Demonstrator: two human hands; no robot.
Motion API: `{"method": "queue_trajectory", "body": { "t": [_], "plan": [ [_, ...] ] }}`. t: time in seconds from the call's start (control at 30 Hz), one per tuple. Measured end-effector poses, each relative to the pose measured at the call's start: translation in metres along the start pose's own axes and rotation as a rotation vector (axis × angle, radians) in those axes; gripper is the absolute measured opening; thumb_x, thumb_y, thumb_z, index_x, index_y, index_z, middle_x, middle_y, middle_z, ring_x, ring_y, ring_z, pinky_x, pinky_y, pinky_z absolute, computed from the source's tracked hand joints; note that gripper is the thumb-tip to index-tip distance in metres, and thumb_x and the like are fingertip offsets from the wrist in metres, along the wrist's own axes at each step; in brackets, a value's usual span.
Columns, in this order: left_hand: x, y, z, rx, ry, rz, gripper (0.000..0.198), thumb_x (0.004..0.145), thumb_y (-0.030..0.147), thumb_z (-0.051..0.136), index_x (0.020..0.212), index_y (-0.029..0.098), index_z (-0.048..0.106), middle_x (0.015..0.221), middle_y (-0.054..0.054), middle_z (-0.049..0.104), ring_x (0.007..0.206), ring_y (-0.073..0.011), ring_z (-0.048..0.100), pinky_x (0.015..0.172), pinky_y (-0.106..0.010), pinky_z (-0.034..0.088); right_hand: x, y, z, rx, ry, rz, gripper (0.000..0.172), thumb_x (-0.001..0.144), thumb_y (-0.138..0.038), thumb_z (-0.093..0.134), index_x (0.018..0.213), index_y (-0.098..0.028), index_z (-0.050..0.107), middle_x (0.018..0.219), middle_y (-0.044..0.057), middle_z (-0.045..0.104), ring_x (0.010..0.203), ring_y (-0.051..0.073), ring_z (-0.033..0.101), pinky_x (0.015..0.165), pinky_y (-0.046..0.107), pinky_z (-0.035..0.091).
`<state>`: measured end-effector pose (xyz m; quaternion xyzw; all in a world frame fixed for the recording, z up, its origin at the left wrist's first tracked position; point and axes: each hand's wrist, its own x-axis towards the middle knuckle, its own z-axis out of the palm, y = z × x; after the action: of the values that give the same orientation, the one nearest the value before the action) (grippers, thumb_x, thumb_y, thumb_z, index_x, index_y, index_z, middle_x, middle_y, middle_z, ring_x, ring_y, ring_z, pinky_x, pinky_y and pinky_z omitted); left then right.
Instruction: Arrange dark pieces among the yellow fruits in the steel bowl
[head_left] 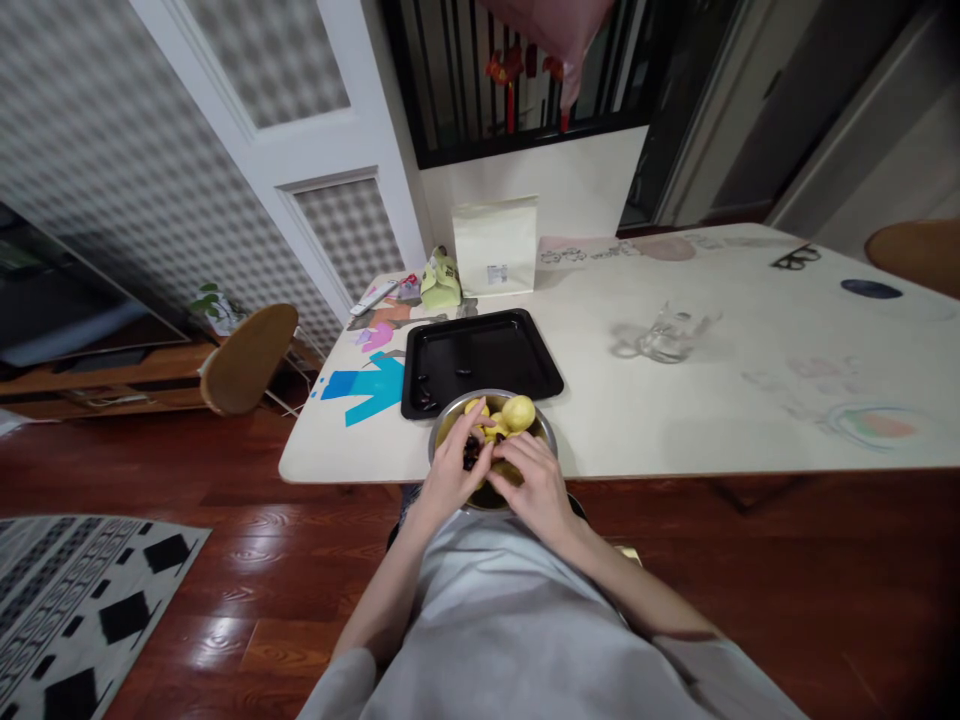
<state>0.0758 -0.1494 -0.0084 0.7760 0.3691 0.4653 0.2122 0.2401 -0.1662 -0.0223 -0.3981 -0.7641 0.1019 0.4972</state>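
Observation:
A round metal bowl (pixel 553 440) sits at the table's front edge, close against my body. Yellow lemon-like fruits (pixel 518 412) fill its far side. My left hand (pixel 455 468) is over the bowl's left part, fingers curled around several small, dark, shiny fruits (pixel 471 452). My right hand (pixel 536 482) meets it over the middle, its thumb and fingers pinched together. A dark reddish bit shows at the right fingertips; what exactly they grip is partly hidden. Just beyond the bowl lies a black tray (pixel 510 345) with a few dark elongated pieces (pixel 425 395) on it.
A cream paper bag (pixel 495 245) stands behind the tray, beside a light green packet (pixel 441 280). Farther right is a clear glass vessel (pixel 667 335). Blue cutout shapes (pixel 375 385) lie left of the tray. A wooden chair (pixel 251 360) is off the table's left end.

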Motion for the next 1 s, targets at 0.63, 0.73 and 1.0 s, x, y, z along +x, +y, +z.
{"method": "queue_trajectory", "body": {
  "t": [0.63, 0.73, 1.0],
  "plan": [
    [0.005, -0.006, -0.001, 0.055, 0.091, -0.096, 0.045, 0.105, 0.027, 0.051, 0.150, 0.023, 0.047, 0.122, -0.011, 0.067, 0.111, -0.0205, 0.066, 0.106, -0.039, 0.052, -0.001, 0.012, -0.025, -0.010, -0.025, 0.067, 0.008, 0.092, -0.022, 0.070, 0.099, -0.024, 0.068, 0.100, 0.006, 0.071, 0.099, 0.027, 0.063, 0.088, 0.044, 0.051],
    [0.005, -0.005, -0.001, 0.071, 0.055, -0.111, 0.046, 0.105, 0.025, 0.051, 0.150, 0.023, 0.047, 0.126, -0.012, 0.066, 0.113, -0.0209, 0.066, 0.104, -0.038, 0.053, -0.004, 0.013, -0.023, -0.039, -0.088, 0.046, 0.008, 0.090, -0.022, 0.072, 0.098, -0.022, 0.070, 0.106, 0.008, 0.070, 0.104, 0.028, 0.061, 0.090, 0.045, 0.051],
    [0.005, -0.005, -0.001, 0.100, 0.003, -0.073, 0.051, 0.103, 0.019, 0.050, 0.153, 0.023, 0.044, 0.125, -0.012, 0.067, 0.109, -0.0200, 0.066, 0.102, -0.037, 0.054, -0.004, 0.015, -0.024, -0.131, -0.147, 0.069, 0.014, 0.089, -0.018, 0.073, 0.102, -0.023, 0.070, 0.112, 0.008, 0.068, 0.108, 0.030, 0.060, 0.089, 0.047, 0.049]
  ]
}}
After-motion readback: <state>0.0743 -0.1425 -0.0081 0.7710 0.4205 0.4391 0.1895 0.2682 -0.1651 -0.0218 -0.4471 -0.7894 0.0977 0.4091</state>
